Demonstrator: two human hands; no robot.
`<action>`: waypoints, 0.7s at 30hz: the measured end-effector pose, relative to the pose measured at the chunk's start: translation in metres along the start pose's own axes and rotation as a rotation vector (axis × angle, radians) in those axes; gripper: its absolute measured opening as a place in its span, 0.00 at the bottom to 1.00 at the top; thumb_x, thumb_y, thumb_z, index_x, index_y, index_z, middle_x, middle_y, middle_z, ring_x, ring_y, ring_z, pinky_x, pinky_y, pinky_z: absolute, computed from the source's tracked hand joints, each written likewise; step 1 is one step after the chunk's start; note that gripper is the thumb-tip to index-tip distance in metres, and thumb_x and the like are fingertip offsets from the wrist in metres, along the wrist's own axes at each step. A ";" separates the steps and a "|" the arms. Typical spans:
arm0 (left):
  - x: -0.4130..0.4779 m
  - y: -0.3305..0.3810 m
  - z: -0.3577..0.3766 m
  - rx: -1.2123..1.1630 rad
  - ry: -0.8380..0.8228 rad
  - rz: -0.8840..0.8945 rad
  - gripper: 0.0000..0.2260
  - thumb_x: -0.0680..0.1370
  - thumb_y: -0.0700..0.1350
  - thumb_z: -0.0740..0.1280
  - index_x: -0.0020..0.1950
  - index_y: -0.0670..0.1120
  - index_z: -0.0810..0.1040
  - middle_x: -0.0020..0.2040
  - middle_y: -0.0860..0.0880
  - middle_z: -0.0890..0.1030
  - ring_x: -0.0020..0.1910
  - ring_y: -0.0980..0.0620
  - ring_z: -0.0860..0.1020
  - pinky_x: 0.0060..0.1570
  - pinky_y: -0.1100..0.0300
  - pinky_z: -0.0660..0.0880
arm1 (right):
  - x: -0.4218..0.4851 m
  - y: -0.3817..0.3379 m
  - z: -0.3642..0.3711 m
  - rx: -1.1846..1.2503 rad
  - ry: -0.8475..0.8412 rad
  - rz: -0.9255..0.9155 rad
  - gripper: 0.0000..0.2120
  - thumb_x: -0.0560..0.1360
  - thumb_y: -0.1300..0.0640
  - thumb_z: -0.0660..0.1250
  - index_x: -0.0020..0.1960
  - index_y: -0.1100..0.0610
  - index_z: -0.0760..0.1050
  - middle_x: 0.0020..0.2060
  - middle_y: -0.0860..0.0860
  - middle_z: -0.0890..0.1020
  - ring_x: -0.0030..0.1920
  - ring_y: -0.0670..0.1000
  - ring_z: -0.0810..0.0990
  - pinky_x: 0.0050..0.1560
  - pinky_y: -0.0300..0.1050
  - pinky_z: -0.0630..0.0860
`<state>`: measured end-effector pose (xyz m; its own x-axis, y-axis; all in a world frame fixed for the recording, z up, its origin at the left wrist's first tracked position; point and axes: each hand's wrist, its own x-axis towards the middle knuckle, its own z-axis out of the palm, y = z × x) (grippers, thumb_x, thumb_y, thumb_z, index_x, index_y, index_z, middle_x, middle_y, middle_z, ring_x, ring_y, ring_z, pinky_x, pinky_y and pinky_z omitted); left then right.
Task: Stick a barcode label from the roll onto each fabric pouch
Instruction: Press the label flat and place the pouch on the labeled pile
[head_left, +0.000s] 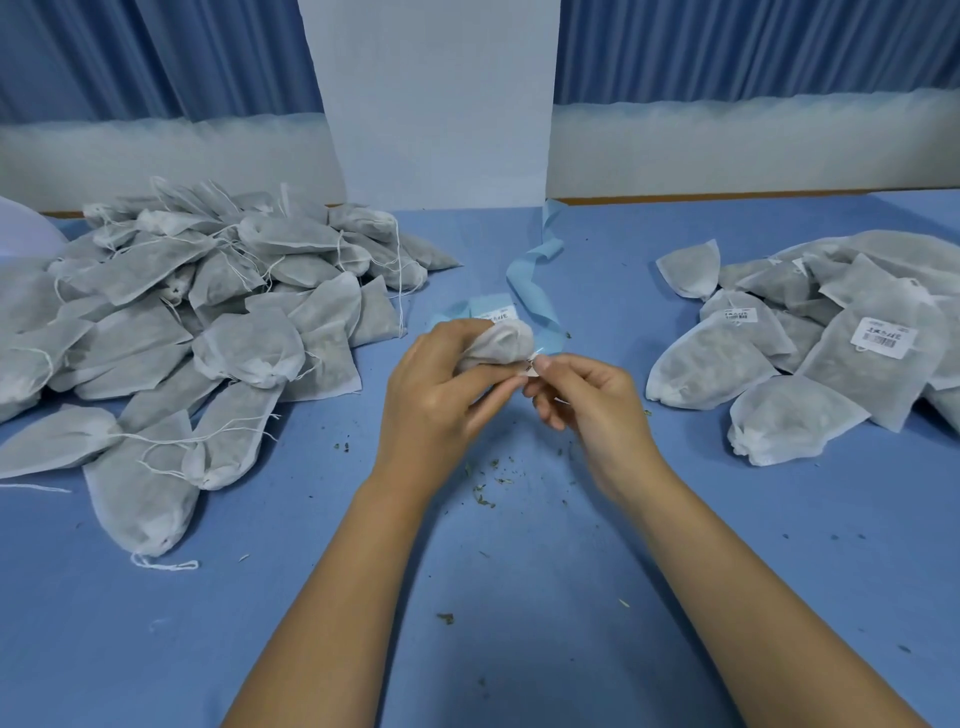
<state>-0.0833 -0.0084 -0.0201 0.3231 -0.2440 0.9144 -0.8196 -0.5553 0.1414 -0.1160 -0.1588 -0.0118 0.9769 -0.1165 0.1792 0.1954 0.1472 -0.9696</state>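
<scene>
A blue bench (519, 597) is heaped along its left edge with plain pouches (208, 312), along its right with labelled pouches (831, 338). A label strip (535, 280) is laid toward the far edge. Centrally, one pouch (501, 340) is gripped by the left hand (436, 395) — a label (531, 368) is pinched by the right hand (592, 405).

We count two hands: left hand (431, 395), right hand (587, 410). One pouch (501, 343) in left hand. Two heaps of pouches: left pile (182, 322), overlapping, roughly thirty, exact count unclear to us; right pile (831, 358), about a dozen in view. Four labels visible: pinched label (531, 367), strip label (496, 313), two on right pile. One blue strip (535, 291).
</scene>
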 end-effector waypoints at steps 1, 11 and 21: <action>0.000 0.002 -0.001 -0.058 0.003 -0.070 0.04 0.75 0.41 0.73 0.44 0.41 0.86 0.49 0.46 0.77 0.47 0.48 0.79 0.45 0.57 0.76 | 0.000 0.001 0.000 0.006 0.014 0.009 0.12 0.78 0.62 0.64 0.37 0.62 0.79 0.29 0.52 0.78 0.27 0.48 0.70 0.29 0.37 0.66; 0.010 0.013 -0.011 -0.496 0.144 -0.797 0.06 0.73 0.39 0.74 0.45 0.51 0.84 0.43 0.50 0.76 0.42 0.61 0.76 0.46 0.71 0.69 | -0.003 -0.003 -0.003 -0.090 0.113 -0.209 0.14 0.76 0.60 0.65 0.32 0.54 0.72 0.26 0.43 0.72 0.29 0.43 0.69 0.32 0.31 0.66; 0.008 0.015 -0.005 -0.585 0.079 -0.846 0.10 0.75 0.37 0.72 0.48 0.52 0.84 0.47 0.50 0.81 0.49 0.58 0.79 0.51 0.65 0.73 | -0.011 0.003 0.009 -0.200 -0.029 -0.460 0.12 0.70 0.58 0.73 0.49 0.49 0.72 0.40 0.41 0.77 0.39 0.50 0.74 0.44 0.44 0.73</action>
<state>-0.0951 -0.0147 -0.0088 0.8863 0.1118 0.4495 -0.4476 -0.0423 0.8932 -0.1250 -0.1478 -0.0155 0.7958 -0.0974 0.5977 0.5890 -0.1051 -0.8013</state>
